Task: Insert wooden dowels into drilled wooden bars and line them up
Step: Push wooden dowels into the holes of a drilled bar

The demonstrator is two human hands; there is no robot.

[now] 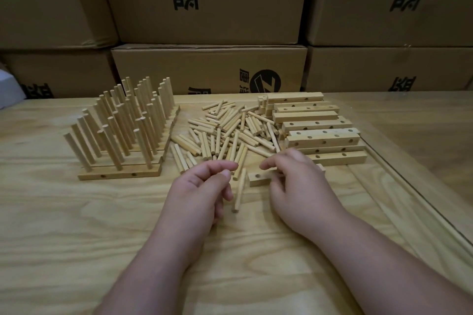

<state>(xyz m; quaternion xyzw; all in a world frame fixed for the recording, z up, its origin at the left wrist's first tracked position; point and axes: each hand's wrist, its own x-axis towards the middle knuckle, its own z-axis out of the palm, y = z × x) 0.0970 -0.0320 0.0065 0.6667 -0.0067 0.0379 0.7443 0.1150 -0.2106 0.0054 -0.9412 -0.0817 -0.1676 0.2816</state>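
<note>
My right hand [297, 181] is shut on a short drilled wooden bar [257, 178] that lies on the table; one hole shows at its free left end. My left hand [202, 186] is curled just left of it, thumb and forefinger pinched, with a dowel [239, 192] slanting down from its fingers. Loose dowels [230, 130] are heaped behind both hands. Bars with upright dowels in them [120, 135] stand in rows at the left. Several bare drilled bars [317, 125] are stacked at the right, behind my right hand.
Stacked cardboard boxes [210, 69] form a wall along the table's far edge. A raised strip [414, 194] runs diagonally across the table at the right. A white object [10, 89] shows at the far left. Bare wooden tabletop [76, 225] lies in front.
</note>
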